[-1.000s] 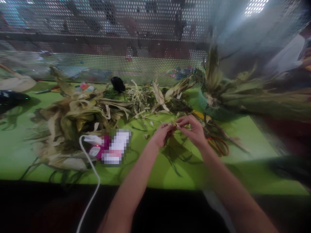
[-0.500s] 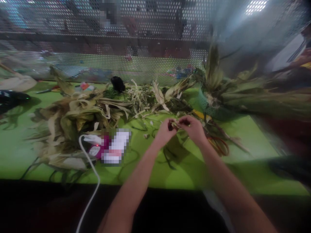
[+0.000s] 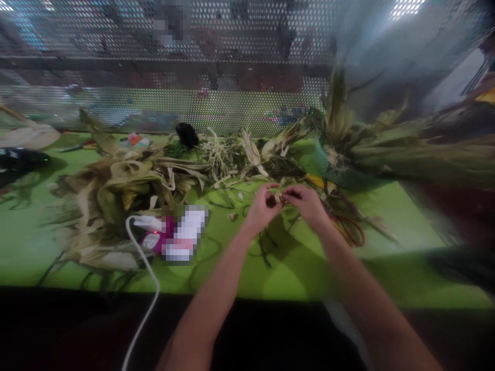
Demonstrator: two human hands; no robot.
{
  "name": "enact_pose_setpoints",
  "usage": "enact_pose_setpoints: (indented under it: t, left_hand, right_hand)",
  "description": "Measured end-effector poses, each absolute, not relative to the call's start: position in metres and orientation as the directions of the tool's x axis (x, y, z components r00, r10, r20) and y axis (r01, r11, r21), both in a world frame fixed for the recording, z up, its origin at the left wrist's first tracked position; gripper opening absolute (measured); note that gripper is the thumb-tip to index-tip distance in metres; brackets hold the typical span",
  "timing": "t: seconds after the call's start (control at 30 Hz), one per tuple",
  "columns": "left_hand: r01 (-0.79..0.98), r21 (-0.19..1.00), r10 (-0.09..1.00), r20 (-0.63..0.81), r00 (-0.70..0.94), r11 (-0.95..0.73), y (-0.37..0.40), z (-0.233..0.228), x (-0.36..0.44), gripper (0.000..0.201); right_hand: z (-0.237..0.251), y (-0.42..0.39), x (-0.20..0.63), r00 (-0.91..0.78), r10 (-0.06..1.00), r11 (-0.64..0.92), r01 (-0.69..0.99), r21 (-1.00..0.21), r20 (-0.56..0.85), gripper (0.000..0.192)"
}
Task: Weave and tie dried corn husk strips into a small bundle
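Above the green table my left hand (image 3: 261,210) and my right hand (image 3: 308,204) meet, fingertips almost touching. Between them is a small pale piece of dried corn husk (image 3: 278,198), partly hidden by the fingers. The left fingers curl round it, and the right thumb and fingers pinch its right side. Just behind lie loose scraps and a spread of dried corn husks (image 3: 253,152). Close to my right wrist, scissor-like orange loop handles (image 3: 358,232) rest on the table.
A large husk heap (image 3: 127,180) covers the left side. In front of it lie a blurred-out phone (image 3: 187,234) and a white cable (image 3: 150,270). A green basket (image 3: 323,157) with long husks stands back right. Perforated metal (image 3: 232,111) borders the back.
Both hands stay in nearly the same place. The left index finger has lifted and straightened a little, and the husk piece has turned slightly between the fingers.
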State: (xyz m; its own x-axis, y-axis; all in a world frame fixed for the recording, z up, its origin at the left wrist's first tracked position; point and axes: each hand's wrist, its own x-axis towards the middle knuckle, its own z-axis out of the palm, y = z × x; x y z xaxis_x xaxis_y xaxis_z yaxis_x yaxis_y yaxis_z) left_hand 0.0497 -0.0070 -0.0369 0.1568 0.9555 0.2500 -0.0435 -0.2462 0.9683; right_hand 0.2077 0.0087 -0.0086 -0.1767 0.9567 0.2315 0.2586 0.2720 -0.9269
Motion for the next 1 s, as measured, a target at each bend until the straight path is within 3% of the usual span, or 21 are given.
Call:
enact_pose_setpoints:
  t: [0.13,0.53,0.83,1.0]
  left_hand:
    - [-0.014,0.965,0.954,0.26,0.15,-0.261,-0.007,-0.035,0.047,0.05]
    - [-0.001,0.968,0.942,0.245,0.228,-0.251,-0.012,-0.028,0.046,0.049]
    - [0.205,0.938,0.925,0.206,0.32,-0.28,-0.012,-0.024,0.041,0.049]
    - [0.208,0.946,0.931,0.173,0.321,-0.248,-0.011,-0.028,0.041,0.048]
  right_hand:
    - [-0.01,0.011,0.21,-0.194,0.934,0.351,0.339,-0.873,0.3,0.018]
    - [-0.015,0.013,0.217,-0.261,0.934,0.326,0.337,-0.883,0.245,0.012]
    - [-0.002,0.01,0.225,-0.495,0.801,0.572,0.467,-0.674,0.337,0.008]
    - [0.001,0.003,0.22,-0.477,0.792,0.598,0.48,-0.642,0.381,0.01]
